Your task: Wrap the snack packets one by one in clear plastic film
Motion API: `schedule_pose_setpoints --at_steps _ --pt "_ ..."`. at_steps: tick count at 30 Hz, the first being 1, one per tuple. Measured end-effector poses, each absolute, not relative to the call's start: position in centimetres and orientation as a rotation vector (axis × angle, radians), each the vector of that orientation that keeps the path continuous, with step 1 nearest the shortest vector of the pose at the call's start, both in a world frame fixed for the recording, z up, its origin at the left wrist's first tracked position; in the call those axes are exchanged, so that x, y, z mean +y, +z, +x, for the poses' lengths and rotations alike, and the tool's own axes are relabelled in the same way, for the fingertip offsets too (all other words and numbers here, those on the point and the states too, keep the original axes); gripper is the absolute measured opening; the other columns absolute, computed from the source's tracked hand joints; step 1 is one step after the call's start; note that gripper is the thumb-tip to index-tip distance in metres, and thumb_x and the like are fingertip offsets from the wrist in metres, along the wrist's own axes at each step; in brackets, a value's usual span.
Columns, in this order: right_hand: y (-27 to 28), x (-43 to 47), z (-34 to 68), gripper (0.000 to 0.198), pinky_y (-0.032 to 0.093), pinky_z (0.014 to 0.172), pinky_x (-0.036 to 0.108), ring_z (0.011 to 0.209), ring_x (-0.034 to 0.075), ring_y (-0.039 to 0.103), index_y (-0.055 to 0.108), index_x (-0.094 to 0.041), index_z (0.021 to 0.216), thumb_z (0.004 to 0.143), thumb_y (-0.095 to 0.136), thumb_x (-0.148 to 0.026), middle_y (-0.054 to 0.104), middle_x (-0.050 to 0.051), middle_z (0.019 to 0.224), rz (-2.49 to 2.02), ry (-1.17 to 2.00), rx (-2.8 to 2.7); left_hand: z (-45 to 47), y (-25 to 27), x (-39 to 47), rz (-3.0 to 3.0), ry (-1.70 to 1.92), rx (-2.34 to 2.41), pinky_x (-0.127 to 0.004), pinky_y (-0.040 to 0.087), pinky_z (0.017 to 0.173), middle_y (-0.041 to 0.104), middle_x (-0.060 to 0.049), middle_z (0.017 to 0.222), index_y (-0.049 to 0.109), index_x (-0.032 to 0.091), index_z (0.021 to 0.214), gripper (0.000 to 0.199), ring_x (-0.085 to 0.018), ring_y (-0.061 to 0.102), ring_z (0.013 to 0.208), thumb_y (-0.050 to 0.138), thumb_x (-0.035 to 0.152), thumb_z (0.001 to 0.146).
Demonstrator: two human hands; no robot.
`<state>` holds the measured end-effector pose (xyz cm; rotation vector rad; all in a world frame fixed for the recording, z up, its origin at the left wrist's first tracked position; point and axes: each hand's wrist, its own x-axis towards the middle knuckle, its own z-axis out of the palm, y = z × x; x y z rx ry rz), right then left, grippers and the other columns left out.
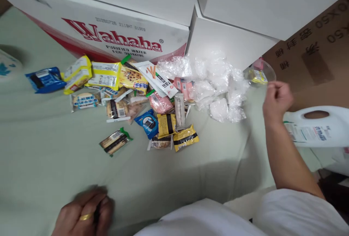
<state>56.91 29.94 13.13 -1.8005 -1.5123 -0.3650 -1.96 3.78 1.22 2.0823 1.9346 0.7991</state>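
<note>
My left hand (84,210), with a gold ring on one finger, rests curled on the pale green sheet at the lower left; nothing shows in its fingers. At the right my right hand (278,96) is closed in a pinch at the edge of a clear rounded plastic bag (268,69). Inside or behind that bag show a yellow packet (257,76) and something pink. Left of it lies a heap of crumpled clear plastic bags (215,79). Wrapped snacks spread further left, among them a yellow packet (187,138), a blue packet (148,124) and a green-ended biscuit packet (116,141).
A Wahaha water carton (109,36) stands behind the snacks, beside other white boxes (240,7). At the right are a brown cardboard box (313,50) and a white handled jug (324,128). A pale object with blue marks (8,67) sits at the left edge.
</note>
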Motion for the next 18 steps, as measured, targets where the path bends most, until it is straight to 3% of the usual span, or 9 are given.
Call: schedule_pose_setpoints --at_steps 2,5,8,11,14,16,18 --pt "11.8 25.9 54.5 0.027 0.049 0.08 0.033 0.081 0.02 0.064 0.074 -0.019 0.108 0.099 0.054 -0.035 0.073 0.007 0.099 -1.831 -0.084 -1.819 -1.6 1.9 4.3 2.264 0.796 1.864 -0.047 0.052 0.081 0.074 -0.009 0.097 0.066 0.026 0.097 0.008 -0.029 0.065 0.083 0.062 0.031 0.092" --pt "9.2 22.7 52.9 0.03 0.05 0.083 0.036 0.084 0.021 0.064 0.076 -0.02 0.11 0.089 0.065 -0.038 0.071 0.01 0.111 -2.005 0.209 -1.983 -1.2 2.7 4.8 2.341 0.809 1.82 -0.045 0.053 0.082 0.072 -0.011 0.099 0.064 0.023 0.1 0.009 -0.028 0.066 0.086 0.058 0.027 0.095" --pt "7.5 21.3 52.5 0.028 0.049 0.086 0.039 0.085 0.023 0.062 0.075 -0.017 0.102 0.083 0.067 -0.037 0.07 0.014 0.111 -2.208 0.26 -1.734 -1.0 3.0 4.8 2.294 0.85 1.783 -0.041 0.054 0.084 0.072 -0.009 0.098 0.066 0.022 0.098 0.007 -0.027 0.067 0.088 0.06 0.023 0.094" --pt "6.8 19.0 51.7 0.024 0.048 0.083 0.038 0.079 0.023 0.061 0.072 -0.017 0.086 0.085 0.061 -0.038 0.071 0.01 0.089 -2.238 0.279 -1.557 -1.1 3.1 4.6 2.242 0.919 1.74 -0.038 0.055 0.085 0.072 -0.007 0.097 0.068 0.021 0.097 0.008 -0.025 0.069 0.09 0.061 0.021 0.093" --pt "6.4 15.1 50.2 0.032 0.048 0.075 0.034 0.072 0.021 0.059 0.071 -0.018 0.089 0.089 0.057 -0.046 0.069 0.006 0.078 -2.221 0.309 -1.461 -1.2 3.2 4.3 2.187 1.016 1.706 -0.035 0.055 0.083 0.073 -0.006 0.095 0.067 0.022 0.098 0.008 -0.023 0.07 0.088 0.059 0.022 0.095" --pt "6.1 12.9 49.4 0.035 0.048 0.073 0.033 0.071 0.019 0.058 0.071 -0.018 0.093 0.09 0.055 -0.049 0.069 0.005 0.08 -2.206 0.3 -1.394 -1.1 3.3 4.1 2.135 1.046 1.699 -0.033 0.055 0.08 0.073 -0.004 0.092 0.066 0.022 0.097 0.009 -0.021 0.07 0.085 0.057 0.023 0.096" --pt "5.9 11.8 49.1 0.034 0.048 0.078 0.034 0.073 0.018 0.057 0.071 -0.017 0.101 0.086 0.058 -0.044 0.07 0.008 0.095 -2.188 0.249 -1.329 -1.1 3.5 4.0 2.084 1.034 1.706 -0.032 0.055 0.077 0.073 -0.004 0.089 0.066 0.022 0.096 0.011 -0.02 0.071 0.083 0.056 0.025 0.097"
